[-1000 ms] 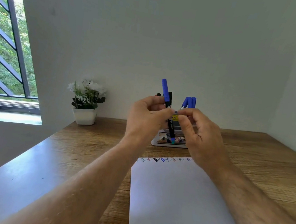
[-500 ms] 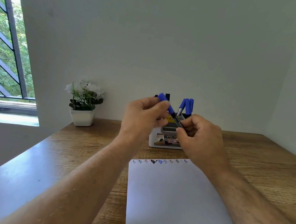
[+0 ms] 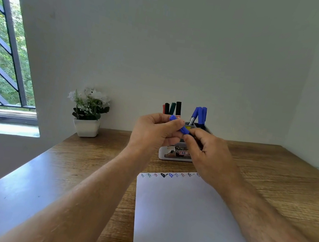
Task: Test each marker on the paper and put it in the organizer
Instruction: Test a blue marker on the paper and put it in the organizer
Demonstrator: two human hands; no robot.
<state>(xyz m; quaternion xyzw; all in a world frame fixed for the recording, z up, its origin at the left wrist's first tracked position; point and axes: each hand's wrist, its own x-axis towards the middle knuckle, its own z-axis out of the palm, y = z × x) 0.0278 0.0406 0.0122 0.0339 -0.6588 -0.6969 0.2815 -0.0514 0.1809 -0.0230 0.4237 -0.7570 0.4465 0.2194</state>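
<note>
1. Two hands meet above the far end of the desk (image 3: 90, 164), in front of the organizer (image 3: 172, 156).
2. Left hand (image 3: 150, 132) pinches the blue cap (image 3: 178, 124) of a marker between thumb and fingers; the cap slants down toward the right.
3. Right hand (image 3: 209, 155) curls around the marker's body, which is almost wholly hidden inside the fist, so I cannot tell whether the cap is on or just off.
4. The marker is held in the air, clear of the paper (image 3: 187, 218) and just in front of the organizer's top.
5. The organizer stands on the desk by the wall, just beyond the paper's far edge; its lower part is partly hidden by the hands.
6. Dark-capped markers (image 3: 172, 108) stand upright in its left part, and blue markers (image 3: 200, 114) lean in its right part.
7. The paper lies flat on the desk under the right forearm, with a row of small test marks (image 3: 167, 175) in several colours along its far edge.
8. A white pot of flowers (image 3: 88, 110) sits at the desk's far left, next to a window (image 3: 1, 51).
</note>
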